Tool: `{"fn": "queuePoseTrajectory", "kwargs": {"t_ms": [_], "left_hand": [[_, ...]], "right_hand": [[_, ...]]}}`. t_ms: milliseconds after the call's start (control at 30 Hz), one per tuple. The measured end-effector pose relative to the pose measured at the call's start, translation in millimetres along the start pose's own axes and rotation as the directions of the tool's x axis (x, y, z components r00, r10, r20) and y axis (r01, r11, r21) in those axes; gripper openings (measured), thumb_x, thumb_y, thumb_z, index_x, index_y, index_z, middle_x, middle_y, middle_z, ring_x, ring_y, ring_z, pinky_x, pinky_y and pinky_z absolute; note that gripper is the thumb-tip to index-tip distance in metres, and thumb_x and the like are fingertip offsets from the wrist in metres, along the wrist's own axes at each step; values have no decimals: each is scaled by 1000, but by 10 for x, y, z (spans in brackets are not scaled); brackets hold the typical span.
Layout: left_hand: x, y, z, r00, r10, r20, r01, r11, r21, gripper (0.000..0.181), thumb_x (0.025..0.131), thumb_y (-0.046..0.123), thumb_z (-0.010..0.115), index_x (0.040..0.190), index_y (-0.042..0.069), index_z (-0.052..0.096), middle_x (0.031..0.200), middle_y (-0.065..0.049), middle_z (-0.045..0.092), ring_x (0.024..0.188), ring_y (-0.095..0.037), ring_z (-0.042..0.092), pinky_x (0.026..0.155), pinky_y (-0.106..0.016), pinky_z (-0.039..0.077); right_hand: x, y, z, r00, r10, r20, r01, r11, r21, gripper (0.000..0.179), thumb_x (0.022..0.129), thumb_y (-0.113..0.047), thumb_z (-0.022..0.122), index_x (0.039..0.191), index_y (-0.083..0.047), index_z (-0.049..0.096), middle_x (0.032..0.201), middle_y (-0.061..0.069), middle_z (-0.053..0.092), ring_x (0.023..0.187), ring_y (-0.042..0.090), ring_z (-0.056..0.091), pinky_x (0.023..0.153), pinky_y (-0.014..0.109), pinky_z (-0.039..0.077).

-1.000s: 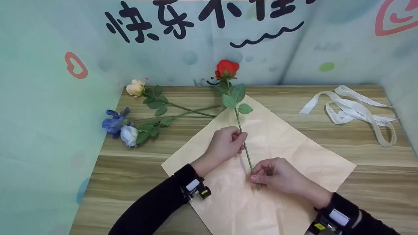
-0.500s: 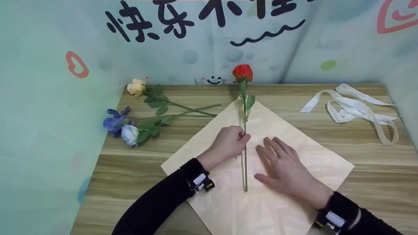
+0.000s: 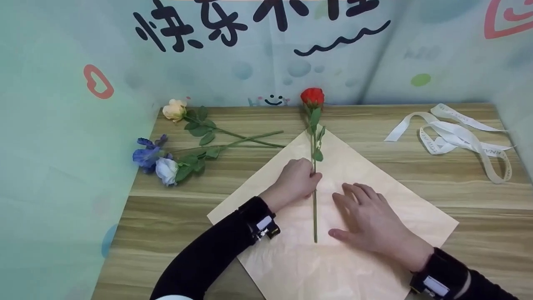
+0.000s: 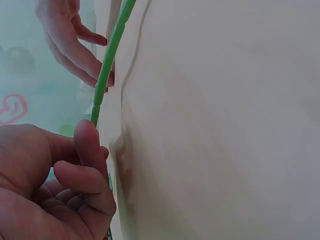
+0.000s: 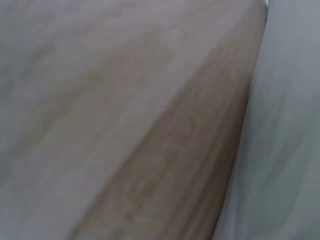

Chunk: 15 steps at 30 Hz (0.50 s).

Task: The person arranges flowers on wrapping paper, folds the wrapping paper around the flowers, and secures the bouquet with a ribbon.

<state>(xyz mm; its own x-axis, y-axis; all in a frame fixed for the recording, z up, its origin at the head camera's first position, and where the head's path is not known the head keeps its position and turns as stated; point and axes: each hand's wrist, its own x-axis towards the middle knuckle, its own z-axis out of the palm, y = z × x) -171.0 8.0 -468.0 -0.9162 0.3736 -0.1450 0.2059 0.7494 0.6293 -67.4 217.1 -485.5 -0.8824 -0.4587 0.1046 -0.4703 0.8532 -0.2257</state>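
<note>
A red rose [image 3: 312,96] with green leaves lies along the middle of a square of pale peach wrapping paper [image 3: 291,266], its bloom past the paper's far corner. My left hand [image 3: 295,180] pinches the stem about midway. The left wrist view has the green stem [image 4: 107,65] rising from the thumb and finger of that hand [image 4: 75,185]. Just right of the stem, my right hand [image 3: 372,223] is spread low over the paper, apart from the rose. The right wrist view takes in only wood and cloth, with no hand.
At the left lie a peach rose [image 3: 174,110], a blue flower [image 3: 145,157] and a pale white-blue rose [image 3: 166,171], stems crossing. A loose white printed ribbon [image 3: 458,133] lies at the back right. A printed cloth backdrop [image 3: 233,79] borders the wooden table [image 3: 166,233].
My right hand has let go of the stem's lower end and spread out to its right. The rose has swung from slanted to nearly straight, its bloom shifting right and slightly nearer.
</note>
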Motion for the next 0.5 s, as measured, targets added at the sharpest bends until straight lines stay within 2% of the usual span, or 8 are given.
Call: {"fn": "queuePoseTrajectory", "kwargs": {"t_ms": [133,267,367,500], "left_hand": [[53,-4,39,999,46,-21,-44,995,85,41,96,25,59,56,20,51,50,8,53,45,-9,53,46,-22,39],[65,-11,59,997,75,5,-75,985,154,40,97,23,53,58,19,44,57,4,48,53,-13,50,49,-25,38],[58,-6,77,997,71,21,-74,980,187,37,96,21,50,60,19,44,61,1,51,56,-17,52,51,-28,41],[79,12,120,1000,30,-5,-29,986,164,33,93,19,51,61,18,47,64,-2,57,58,-17,54,51,-29,44]], "right_hand": [[-17,-13,-9,1000,6,16,-5,1000,-23,87,71,-71,73,138,-17,56,146,15,49,133,38,44,99,60,44],[-14,-34,-9,1000,1,26,0,999,-35,86,72,-71,72,137,-17,56,145,15,50,132,38,45,99,60,45],[0,-38,-10,1000,-5,27,6,999,-38,86,71,-71,72,136,-17,56,144,15,50,131,38,46,98,60,45],[16,-29,-26,1000,-5,29,6,999,-38,86,70,-70,74,135,-16,57,143,15,50,131,38,46,97,60,46]]}}
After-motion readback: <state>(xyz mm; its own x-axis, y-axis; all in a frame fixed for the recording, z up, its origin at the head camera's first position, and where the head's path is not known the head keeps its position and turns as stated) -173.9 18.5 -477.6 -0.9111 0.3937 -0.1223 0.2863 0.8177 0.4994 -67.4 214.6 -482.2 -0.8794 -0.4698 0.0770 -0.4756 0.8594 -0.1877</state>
